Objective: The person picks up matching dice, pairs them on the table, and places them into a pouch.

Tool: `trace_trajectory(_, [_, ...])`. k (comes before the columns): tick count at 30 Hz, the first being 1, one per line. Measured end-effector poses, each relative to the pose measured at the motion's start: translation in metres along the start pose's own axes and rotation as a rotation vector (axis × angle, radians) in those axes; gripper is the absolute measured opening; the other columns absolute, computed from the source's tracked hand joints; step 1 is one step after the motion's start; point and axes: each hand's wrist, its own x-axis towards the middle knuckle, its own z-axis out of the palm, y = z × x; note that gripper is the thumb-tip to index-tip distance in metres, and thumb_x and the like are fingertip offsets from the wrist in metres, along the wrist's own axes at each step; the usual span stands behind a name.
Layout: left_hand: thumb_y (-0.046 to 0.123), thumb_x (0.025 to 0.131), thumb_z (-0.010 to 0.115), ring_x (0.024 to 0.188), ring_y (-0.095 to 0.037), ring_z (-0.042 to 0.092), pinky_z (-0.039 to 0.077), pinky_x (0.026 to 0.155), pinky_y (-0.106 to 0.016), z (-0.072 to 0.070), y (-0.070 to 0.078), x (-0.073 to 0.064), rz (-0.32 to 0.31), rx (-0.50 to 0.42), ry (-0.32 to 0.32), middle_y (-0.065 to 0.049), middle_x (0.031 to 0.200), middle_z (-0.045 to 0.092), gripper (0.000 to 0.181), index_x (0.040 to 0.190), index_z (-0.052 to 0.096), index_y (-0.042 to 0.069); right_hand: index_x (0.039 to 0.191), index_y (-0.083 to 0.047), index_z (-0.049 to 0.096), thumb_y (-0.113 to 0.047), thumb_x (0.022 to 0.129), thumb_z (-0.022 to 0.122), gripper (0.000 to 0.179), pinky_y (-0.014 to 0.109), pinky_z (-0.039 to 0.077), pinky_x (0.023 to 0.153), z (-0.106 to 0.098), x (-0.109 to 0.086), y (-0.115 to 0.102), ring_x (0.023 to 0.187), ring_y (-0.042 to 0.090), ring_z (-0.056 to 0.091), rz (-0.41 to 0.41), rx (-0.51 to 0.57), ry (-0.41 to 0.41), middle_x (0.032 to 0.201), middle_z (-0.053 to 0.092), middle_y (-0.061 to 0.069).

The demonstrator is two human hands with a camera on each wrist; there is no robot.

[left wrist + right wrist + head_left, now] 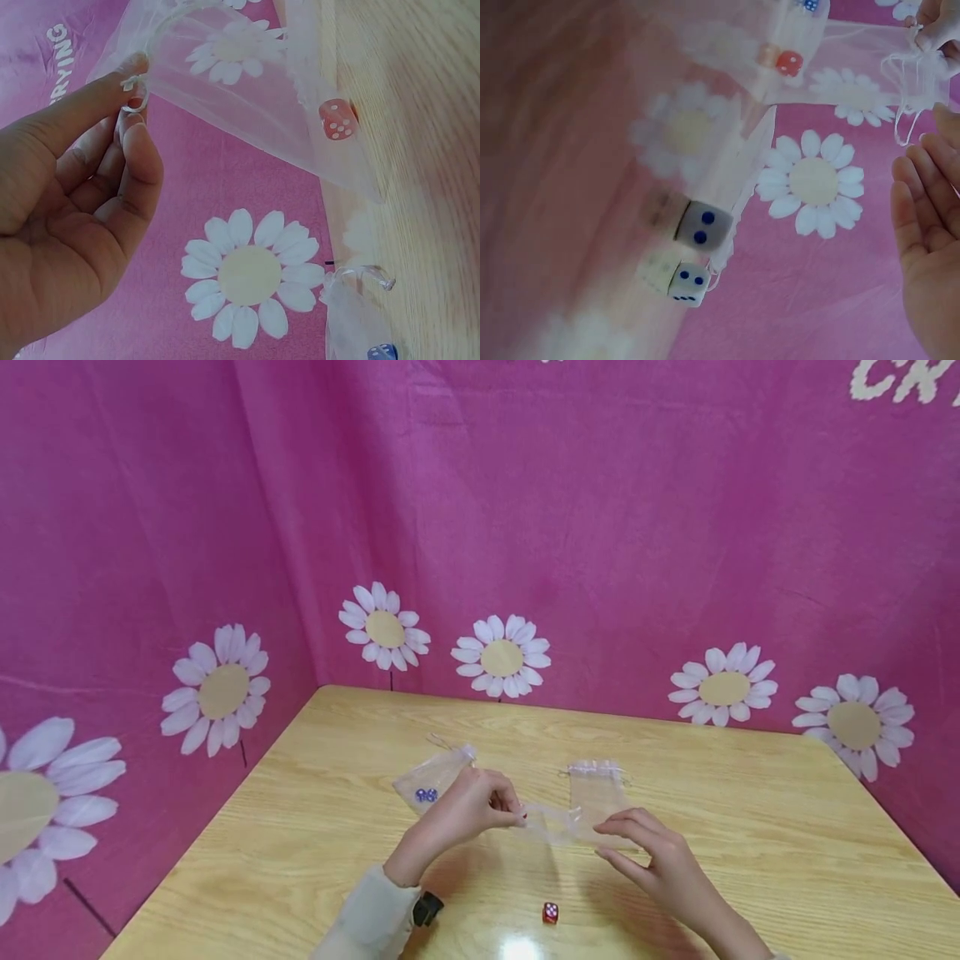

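Note:
My left hand (472,802) pinches the drawstring end of a sheer white organza bag (232,105), which hangs flat from its fingertips. Between those fingers shows a small red patch; I cannot tell what it is. My right hand (663,868) has its fingers extended, thumb apart, holding nothing. Its fingertips are close to the bag's white cord loop (906,131). A red die (551,912) with white dots lies on the table nearer me, between the forearms. In the left wrist view the bag overlaps this red die (337,120).
On the left of the wooden table (750,793) lies another sheer bag (442,768) with blue dice (427,795) in it. A further bag (596,789) lies beyond my right hand. White dice (705,225) show in the right wrist view. Pink flowered cloth (562,527) encloses the table.

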Motion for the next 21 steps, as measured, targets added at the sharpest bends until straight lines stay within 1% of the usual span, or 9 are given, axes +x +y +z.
trace_trajectory(2, [0.012,0.082,0.078,0.063,0.0,0.051,0.045,0.059,-0.016,0.0,0.0,0.0,0.0,0.009,0.009,0.0,0.075,0.07,0.009,0.075,0.072,0.01,0.103,-0.018,0.071,-0.002,0.073,0.081,0.036,0.007,0.046,0.084,0.001,-0.001,-0.001,0.093,0.004,0.062,-0.006,0.011,-0.016,0.098,0.067,-0.006])
trace_trajectory(5, [0.012,0.082,0.078,0.062,0.0,0.051,0.045,0.059,-0.016,0.0,0.001,-0.001,-0.003,0.014,0.014,-0.001,0.075,0.07,0.01,0.075,0.071,0.01,0.102,-0.017,0.07,-0.007,0.077,0.08,0.028,0.008,0.046,0.083,0.006,0.0,-0.004,0.092,0.006,0.062,-0.061,0.035,-0.046,0.098,0.067,-0.005])
trace_trajectory(7, [0.012,0.082,0.078,0.062,0.001,0.051,0.045,0.059,-0.016,0.0,0.001,-0.001,-0.001,0.017,0.015,-0.001,0.074,0.069,0.01,0.075,0.071,0.01,0.101,-0.016,0.07,-0.012,0.082,0.078,0.021,0.008,0.046,0.085,0.009,0.001,-0.008,0.092,0.006,0.062,-0.09,0.031,-0.093,0.098,0.066,-0.007])
trace_trajectory(9, [0.012,0.082,0.078,0.062,0.001,0.051,0.045,0.058,-0.016,0.0,0.001,-0.001,0.002,0.018,0.019,-0.001,0.074,0.069,0.01,0.075,0.071,0.01,0.1,-0.015,0.069,-0.014,0.084,0.077,0.018,0.008,0.045,0.086,0.013,0.002,-0.011,0.091,0.007,0.062,-0.132,0.022,-0.146,0.098,0.066,-0.007])
trace_trajectory(12, [0.012,0.082,0.078,0.062,0.001,0.051,0.045,0.059,-0.016,0.0,0.001,-0.001,0.008,0.025,0.02,-0.001,0.074,0.069,0.01,0.075,0.071,0.009,0.098,-0.015,0.069,-0.016,0.082,0.078,0.018,0.008,0.046,0.083,0.019,0.002,-0.017,0.088,0.005,0.062,-0.178,0.002,-0.238,0.096,0.065,-0.008])
trace_trajectory(14, [0.012,0.081,0.078,0.064,0.0,0.051,0.045,0.06,-0.016,0.0,0.002,0.0,0.009,0.029,0.019,-0.001,0.073,0.068,0.01,0.075,0.071,0.009,0.097,-0.017,0.069,-0.015,0.08,0.079,0.019,0.007,0.046,0.08,0.022,0.003,-0.02,0.086,0.004,0.062,-0.209,0.005,-0.292,0.095,0.064,-0.009])
trace_trajectory(17, [0.012,0.081,0.079,0.065,0.0,0.051,0.046,0.061,-0.016,-0.001,0.002,0.0,0.011,0.026,0.012,-0.001,0.074,0.068,0.011,0.075,0.07,0.009,0.095,-0.021,0.07,-0.017,0.081,0.079,0.017,0.008,0.046,0.078,0.027,0.004,-0.022,0.085,0.0,0.06,-0.275,0.006,-0.345,0.092,0.064,-0.012])
trace_trajectory(21, [0.011,0.081,0.079,0.065,0.001,0.052,0.047,0.062,-0.015,-0.001,0.002,-0.001,0.01,0.011,0.007,-0.001,0.074,0.067,0.011,0.074,0.07,0.01,0.094,-0.024,0.07,-0.019,0.082,0.078,0.015,0.007,0.043,0.077,0.031,0.005,-0.027,0.083,-0.004,0.056,-0.28,0.01,-0.413,0.09,0.062,-0.015])
